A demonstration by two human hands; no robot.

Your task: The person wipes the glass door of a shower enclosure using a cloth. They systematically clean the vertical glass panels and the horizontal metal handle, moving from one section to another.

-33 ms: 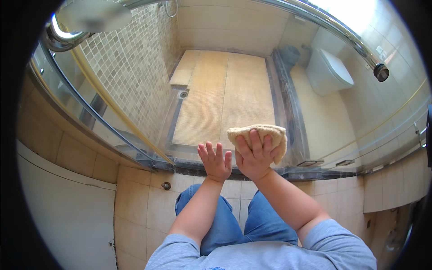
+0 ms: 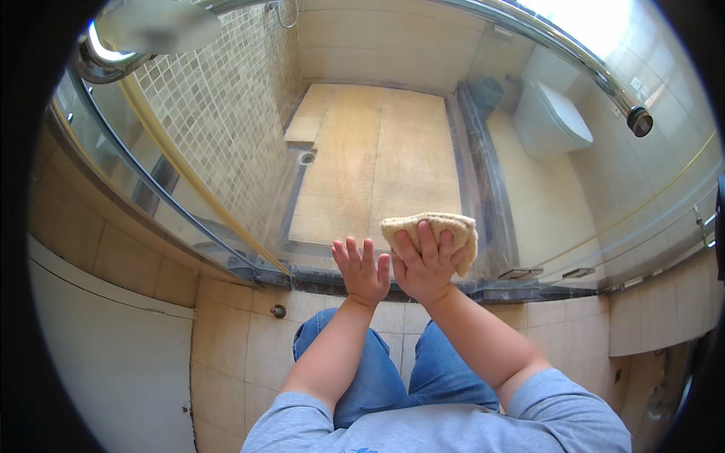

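I logged the folded cloth (image 2: 462,226) in the right hand (image 2: 429,273), its fingers slightly parted and pressed over it, the left hand (image 2: 364,278) just beside, empty with fingers fanned, the shower floor (image 2: 377,162) beyond, drain (image 2: 306,158) at left, toilet (image 2: 555,124) at right.

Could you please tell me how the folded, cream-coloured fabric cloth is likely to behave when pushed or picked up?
The folded, cream-coloured fabric cloth is probably floppy, since its edge curves and droops beside the bare right hand. It is likely light for its size, being just folded fabric. Its fuzzy-looking surface suggests it may not be very slippery.
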